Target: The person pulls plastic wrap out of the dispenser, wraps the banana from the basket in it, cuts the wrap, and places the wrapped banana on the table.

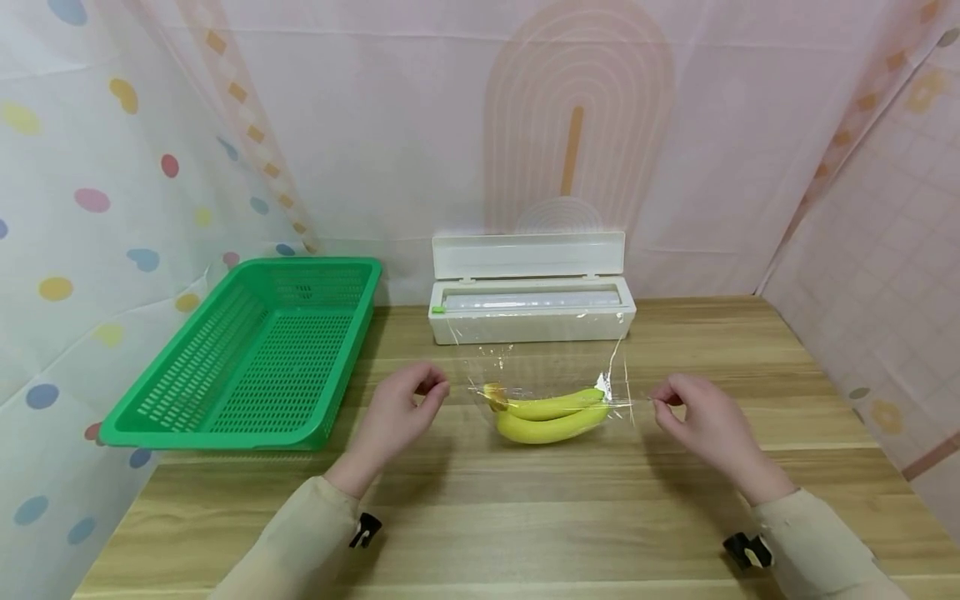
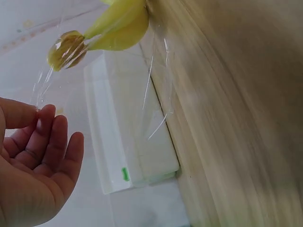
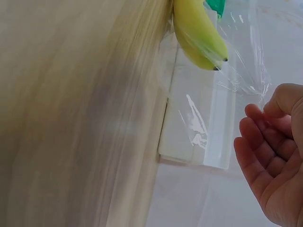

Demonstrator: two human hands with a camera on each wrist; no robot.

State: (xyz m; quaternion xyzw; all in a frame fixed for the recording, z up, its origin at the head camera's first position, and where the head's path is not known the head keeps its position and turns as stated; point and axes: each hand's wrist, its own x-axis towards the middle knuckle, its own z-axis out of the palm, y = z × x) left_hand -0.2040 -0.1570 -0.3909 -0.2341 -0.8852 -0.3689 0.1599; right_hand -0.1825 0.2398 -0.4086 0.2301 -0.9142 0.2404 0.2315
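Observation:
Two joined yellow bananas (image 1: 551,419) lie on the wooden table, their brown stem end toward the left. Clear plastic wrap (image 1: 540,367) stretches over them from the box (image 1: 532,325) behind. My left hand (image 1: 397,408) pinches one corner of the wrap between thumb and forefinger, left of the stem. On the other side my right hand (image 1: 697,417) pinches the opposite corner, beyond the banana tips. In the left wrist view the wrap gathers to a point at the thumb of the left hand (image 2: 40,161); the right wrist view shows likewise the right hand (image 3: 274,146).
The white wrap box stands against the back curtain, its lid (image 1: 528,256) raised and a roll (image 1: 532,300) inside. At its left end sits a small green slider (image 1: 438,310). A green plastic basket (image 1: 330,417) occupies the table's left side. Patterned curtains (image 1: 375,108) surround the table.

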